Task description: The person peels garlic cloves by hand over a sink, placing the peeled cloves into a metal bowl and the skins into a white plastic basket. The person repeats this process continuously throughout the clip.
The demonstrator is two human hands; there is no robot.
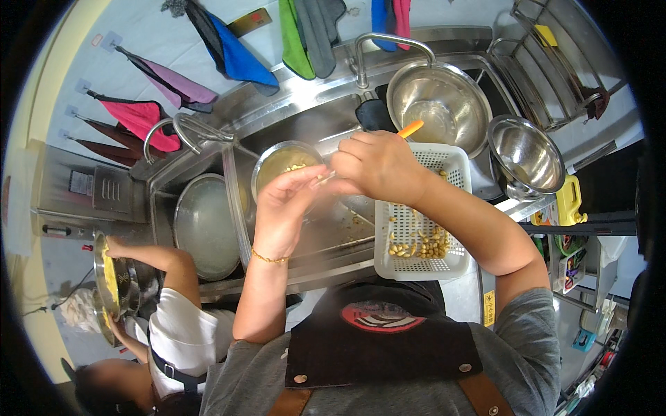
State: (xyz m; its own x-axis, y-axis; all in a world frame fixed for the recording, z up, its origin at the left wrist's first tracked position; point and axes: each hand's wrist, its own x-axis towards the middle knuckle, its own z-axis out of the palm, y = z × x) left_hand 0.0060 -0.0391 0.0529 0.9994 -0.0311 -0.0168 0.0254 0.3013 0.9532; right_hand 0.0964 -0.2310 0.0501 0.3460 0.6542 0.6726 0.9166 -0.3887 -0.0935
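Note:
My left hand is raised over the sink, its fingers closed on a small pale piece, perhaps a garlic clove. My right hand meets it there, holding a knife with an orange handle; the blade is mostly hidden by the fingers. Behind my left hand, a round metal bowl holds liquid and pale yellow pieces. Under my right forearm stands a white perforated plastic basket with small brownish cloves or bulbs in its lower part.
Large steel bowls stand at the right. A curved faucet rises behind the sink. Another basin sits in the left sink compartment. At the lower left, a co-worker handles a bowl with yellow contents. Cloths hang on the wall.

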